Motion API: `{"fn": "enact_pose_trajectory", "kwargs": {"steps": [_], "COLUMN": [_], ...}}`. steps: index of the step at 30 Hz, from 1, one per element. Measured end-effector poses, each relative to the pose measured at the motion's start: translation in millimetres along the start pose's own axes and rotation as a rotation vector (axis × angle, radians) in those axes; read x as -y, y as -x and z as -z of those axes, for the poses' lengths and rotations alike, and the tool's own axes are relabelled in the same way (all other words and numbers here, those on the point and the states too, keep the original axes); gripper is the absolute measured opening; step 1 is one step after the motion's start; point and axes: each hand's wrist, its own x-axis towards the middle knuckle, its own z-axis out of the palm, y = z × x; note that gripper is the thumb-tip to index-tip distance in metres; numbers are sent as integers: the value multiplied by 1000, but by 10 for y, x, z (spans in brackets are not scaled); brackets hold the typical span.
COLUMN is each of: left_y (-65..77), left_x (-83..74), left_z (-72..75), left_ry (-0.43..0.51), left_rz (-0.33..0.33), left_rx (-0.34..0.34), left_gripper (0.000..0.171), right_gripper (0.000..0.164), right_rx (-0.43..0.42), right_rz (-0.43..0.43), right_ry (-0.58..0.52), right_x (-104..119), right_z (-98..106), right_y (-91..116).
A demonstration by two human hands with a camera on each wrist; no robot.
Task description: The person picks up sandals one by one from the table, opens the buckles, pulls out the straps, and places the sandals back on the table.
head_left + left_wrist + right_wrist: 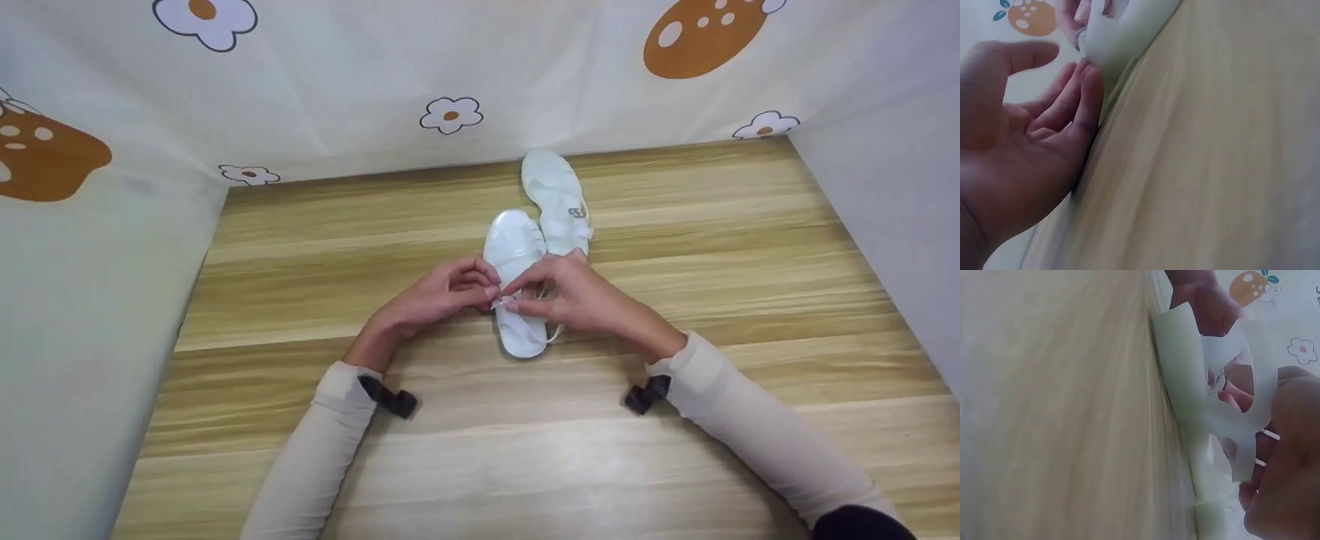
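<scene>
A pale white sandal (512, 232) lies on the wood-grain surface, its toe pointing away from me. Its narrow strap (1264, 354) arches up at the heel end. Over the sandal's right side reaches my right hand (581, 296), thumb and index finger pinching the strap near a small buckle. From the left my left hand (442, 292) meets it, fingertips right at the sandal's left edge. In the left wrist view, the left thumb stands apart from the bent fingers (1090, 93). A second white sandal (555, 187) lies beyond, partly hidden behind the right hand.
The wood-grain tabletop (360, 247) ends at a pale cloth backdrop (360, 90) printed with flowers and orange shapes. Pale walls flank both sides. Dark camera mounts (397, 401) sit on both sleeved wrists.
</scene>
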Motion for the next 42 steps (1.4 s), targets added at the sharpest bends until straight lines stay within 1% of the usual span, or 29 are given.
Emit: {"fn": "enact_pose_trajectory", "kwargs": {"steps": [3,6,9,12,15,18,21,26,30,34,37,40,42], "left_y": [33,55,67,74,81,86,85,75,60,38,29,31,31], "left_x": [-13,-26,-29,-15,4,18,29,33,35,46,59,70,74], "left_z": [48,58,48,45,55,68,79,77,57,23,6,-2,-12], "left_ry": [-28,-45,-4,61,93,131,146,135,123,127,135,92,38], "left_rz": [2,18,41,55,61,61,52,38,30,12,-6,-33,-56], "left_rx": [41,77,107,122,110,96,87,72,50,36,30,22,9], "left_gripper": [31,33,28,23,20,20,20,17,14,13,15,22,25], "right_gripper": [21,22,22,22,23,23,23,21,20,17,14,13,13], "right_rx": [16,30,32,18,8,11,11,-30,-78,-119,-132,-127,-123], "right_rz": [5,14,28,43,46,34,25,33,71,91,92,94,99], "right_ry": [-7,15,25,-14,-52,-67,-80,-78,-76,-109,-130,-134,-136], "right_x": [-9,-4,-6,-12,-11,-4,2,-5,-14,-14,-12,-13,-25], "right_z": [5,3,-5,-13,-15,-13,-16,-37,-55,-65,-71,-78,-87], "right_y": [-8,-1,10,14,14,12,5,-9,-10,-3,-5,-11,-16]}}
